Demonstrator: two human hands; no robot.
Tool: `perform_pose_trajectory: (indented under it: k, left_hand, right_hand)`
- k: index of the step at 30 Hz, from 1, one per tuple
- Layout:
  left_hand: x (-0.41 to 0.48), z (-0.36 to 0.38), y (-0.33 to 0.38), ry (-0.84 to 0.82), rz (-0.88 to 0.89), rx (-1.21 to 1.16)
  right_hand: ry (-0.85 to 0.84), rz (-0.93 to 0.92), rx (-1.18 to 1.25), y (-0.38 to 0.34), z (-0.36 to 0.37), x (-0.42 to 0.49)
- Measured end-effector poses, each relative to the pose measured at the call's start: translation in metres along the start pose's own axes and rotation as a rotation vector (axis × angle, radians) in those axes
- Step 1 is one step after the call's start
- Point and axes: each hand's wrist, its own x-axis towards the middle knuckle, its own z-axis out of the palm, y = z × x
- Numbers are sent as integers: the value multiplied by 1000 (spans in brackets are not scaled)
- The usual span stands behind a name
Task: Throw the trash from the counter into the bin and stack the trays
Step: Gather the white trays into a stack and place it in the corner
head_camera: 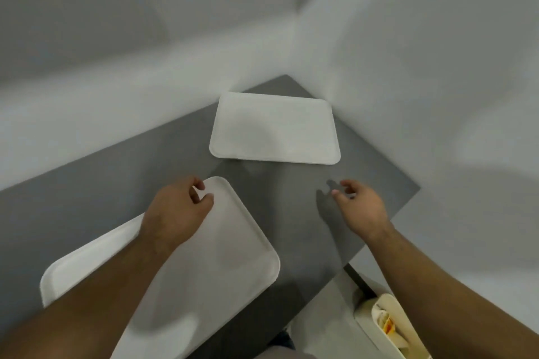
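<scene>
Two white trays lie on a grey counter (291, 198). The far tray (275, 128) sits flat in the corner by the walls. The near tray (221, 265) lies at an angle at the front left, and my left arm crosses over it. My left hand (178, 209) hovers over its far corner with the fingers curled and apart, holding nothing. Over bare counter to the right of that tray is my right hand (360, 205), fingers spread and empty. A cream bin (379, 326) stands below the counter's right edge with crumpled paper trash (386, 323) inside.
White walls close off the counter at the back and on the right. The counter's right edge runs diagonally down towards the bin. Pale floor shows beneath that edge.
</scene>
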Motion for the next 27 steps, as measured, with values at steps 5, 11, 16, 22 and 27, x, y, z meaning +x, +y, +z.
perform_pose_trajectory:
  k: [5,11,16,22,27]
  left_hand:
    - [33,24,43,10,22,-41]
    - [71,44,70,-32,64,-18]
    - [87,54,74,-38,2,-16]
    - [94,59,71,-2,-47,-44]
    - [94,57,68,4,-60,-49]
  right_hand:
    - [24,23,18,5,-31,77]
    - [-49,13,-79,-7,-26,159]
    - [-108,-16,-133,-22,-5,200]
    - [-104,19,-125,-34,6,231]
    - [-123,62,-96,-42,2,240]
